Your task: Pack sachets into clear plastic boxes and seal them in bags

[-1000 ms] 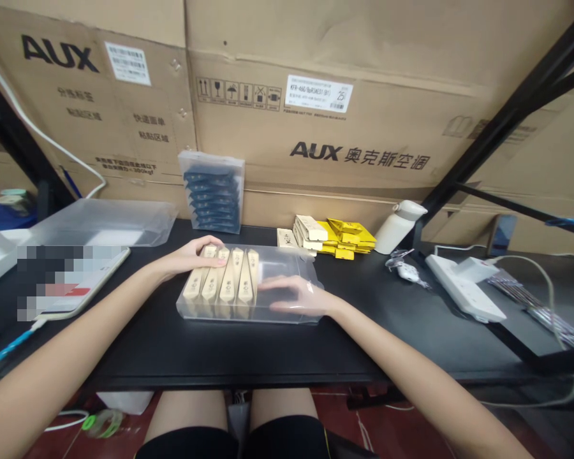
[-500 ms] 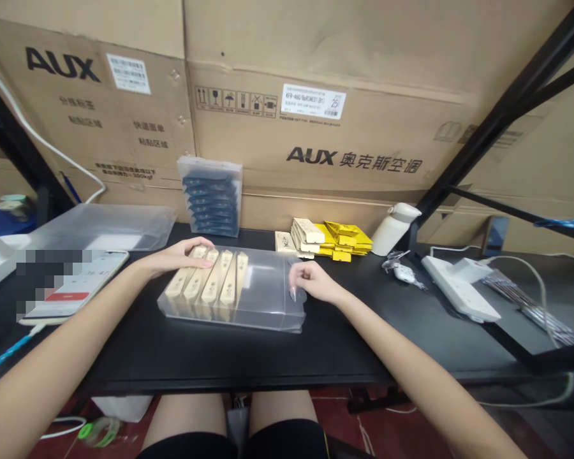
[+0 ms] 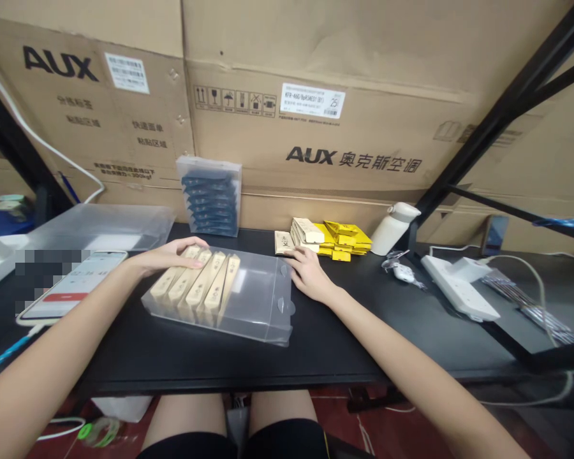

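Observation:
A clear plastic box (image 3: 256, 303) lies on the black table, turned slightly, with several cream packets (image 3: 196, 284) leaning in its left part. My left hand (image 3: 176, 255) is wrapped round the box's upper left edge. Just beyond the box's right end, my right hand (image 3: 309, 271) has its fingers apart, the tips near a cream packet (image 3: 283, 242) lying flat; whether they touch it is unclear. Beside that packet stand a small stack of cream packets (image 3: 307, 231) and a pile of yellow packets (image 3: 347, 239).
An upright clear box of dark blue packets (image 3: 210, 201) stands at the back. To the left are a phone (image 3: 76, 287) and a clear plastic sheet or box (image 3: 110, 223). A white bottle (image 3: 395, 228), earphone case (image 3: 404, 272) and power strip (image 3: 459, 290) are on the right.
The clear box has shifted left and towards me and turned slightly, with my left hand on it. My right hand has left its right end and moved up towards the flat cream packet.

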A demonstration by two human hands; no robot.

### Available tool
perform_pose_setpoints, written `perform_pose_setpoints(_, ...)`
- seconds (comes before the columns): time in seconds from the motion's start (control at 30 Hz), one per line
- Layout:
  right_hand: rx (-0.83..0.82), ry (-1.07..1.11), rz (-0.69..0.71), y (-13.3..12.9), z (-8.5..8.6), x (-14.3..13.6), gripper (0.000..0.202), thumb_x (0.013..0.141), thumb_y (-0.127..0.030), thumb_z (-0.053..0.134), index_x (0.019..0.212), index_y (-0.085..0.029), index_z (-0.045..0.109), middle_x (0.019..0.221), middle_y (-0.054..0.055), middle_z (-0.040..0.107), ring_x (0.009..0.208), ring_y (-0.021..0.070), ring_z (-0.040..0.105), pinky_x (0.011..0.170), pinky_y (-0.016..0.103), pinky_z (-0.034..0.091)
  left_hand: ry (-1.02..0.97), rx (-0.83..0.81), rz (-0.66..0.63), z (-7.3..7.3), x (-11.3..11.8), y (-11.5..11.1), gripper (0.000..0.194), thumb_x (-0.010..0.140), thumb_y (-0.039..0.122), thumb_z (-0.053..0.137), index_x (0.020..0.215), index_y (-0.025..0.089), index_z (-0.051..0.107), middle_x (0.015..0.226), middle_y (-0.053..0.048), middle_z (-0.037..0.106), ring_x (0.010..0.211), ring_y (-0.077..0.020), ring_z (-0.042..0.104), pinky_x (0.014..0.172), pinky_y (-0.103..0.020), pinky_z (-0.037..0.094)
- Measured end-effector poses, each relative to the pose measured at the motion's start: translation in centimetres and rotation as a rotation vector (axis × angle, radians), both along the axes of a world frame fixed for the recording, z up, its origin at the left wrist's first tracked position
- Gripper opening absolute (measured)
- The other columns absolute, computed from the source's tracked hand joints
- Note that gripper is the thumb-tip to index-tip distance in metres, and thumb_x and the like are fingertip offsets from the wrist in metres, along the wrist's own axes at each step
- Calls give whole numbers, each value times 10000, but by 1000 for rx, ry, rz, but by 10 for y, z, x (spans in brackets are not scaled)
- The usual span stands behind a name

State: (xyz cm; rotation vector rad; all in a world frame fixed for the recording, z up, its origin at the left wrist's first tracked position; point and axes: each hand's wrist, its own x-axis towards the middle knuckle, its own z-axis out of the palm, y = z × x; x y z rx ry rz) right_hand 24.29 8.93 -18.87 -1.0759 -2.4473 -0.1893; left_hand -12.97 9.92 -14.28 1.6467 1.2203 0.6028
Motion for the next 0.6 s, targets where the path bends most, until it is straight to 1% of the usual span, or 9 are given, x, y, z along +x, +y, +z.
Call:
perform_pose_setpoints(0.07,14,-24,-9,0,0,-1,336,864,-120,447,1132,-113,649,1200,168,590,1177,334,399,1016,552,334,-7,4,9,1,1,-1,494,589,382,795,1040,287,617,981,7,690,975,-278,665,800,-337,557)
perform_pose_setpoints(0.13,20,-19,-10,1,0,0,344,848,-91,452,1125,-121,655,1161,163,596,1129,317,425,994,534,352,-12,-1,16,1,1,-2,490,587,380,799,1033,287,620,972,8,690,963,-274,668,789,-332,559)
perform_pose_setpoints(0.27,39,69,29,7,-1,4,344,823,-42,455,1047,-178,679,1076,120,634,1075,290,469,954,517,380,-14,-11,27,3,2,-3,476,587,375,806,1016,288,621,952,15,684,939,-262,671,766,-315,559)
perform_pose_setpoints(0.33,73,171,64,10,-2,6,293,851,-73,462,985,-200,690,1024,104,657,1058,280,500,933,506,400,-13,-12,29,3,3,-3,473,590,376,807,1016,287,620,951,16,682,934,-258,671,761,-311,558)
perform_pose_setpoints(0.43,104,376,95,13,-3,8,204,885,-145,493,889,-205,687,926,89,672,947,245,582,852,445,464,-10,-19,30,4,4,-3,476,594,379,808,1020,288,616,956,16,681,932,-252,670,752,-301,558)
perform_pose_setpoints(0.53,89,568,69,10,0,7,133,882,-192,540,837,-205,664,847,67,676,833,207,634,786,382,503,-7,-18,36,5,5,-4,476,588,382,812,1013,289,619,954,19,684,930,-250,671,748,-297,558)
perform_pose_setpoints(0.6,88,672,28,8,2,6,76,862,-221,585,853,-202,658,838,58,682,808,198,645,773,364,512,-8,-9,43,5,5,-4,473,580,385,815,1004,289,628,947,21,690,927,-252,674,754,-302,560)
